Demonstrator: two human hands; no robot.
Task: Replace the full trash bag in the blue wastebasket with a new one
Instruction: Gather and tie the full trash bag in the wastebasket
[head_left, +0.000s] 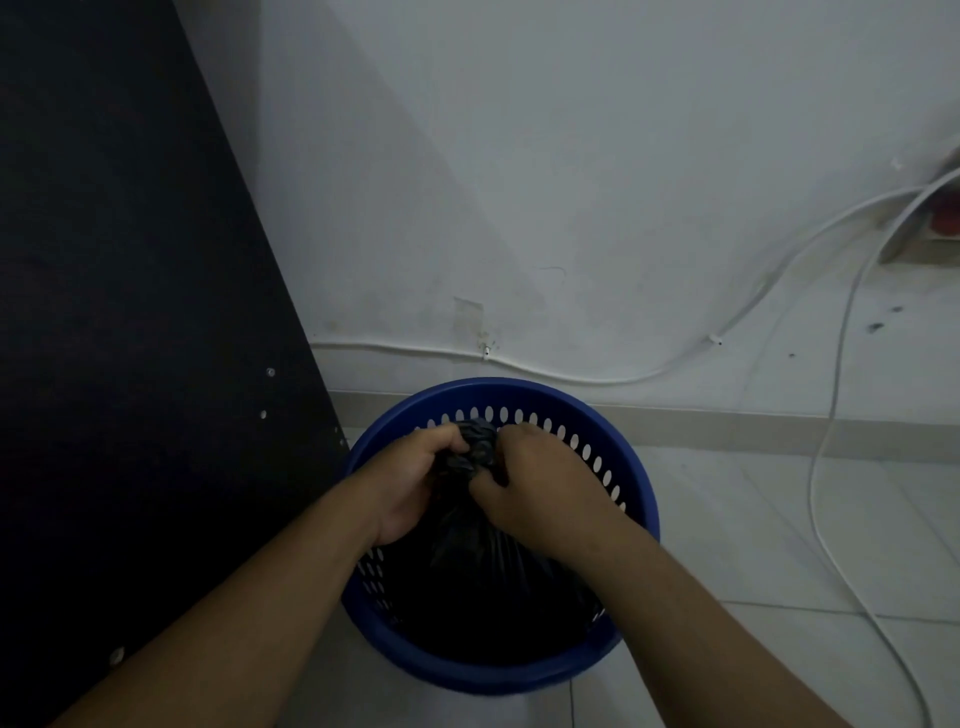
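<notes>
Both hands are curled tight around the gathered neck of the black trash bag (483, 561): the left hand (415, 478) on its left side, the right hand (540, 483) on its right. The bag sits inside the blue wastebasket (639, 499) on the tiled floor (753, 519), beside a dark panel (130, 312). The fingertips are buried in the plastic, and the bag's lower body is lost in shadow.

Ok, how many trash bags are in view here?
1: the black trash bag sits inside the blue wastebasket, its gathered neck gripped by the left hand and the right hand. No new bag shows; one may lie out of view.
</notes>
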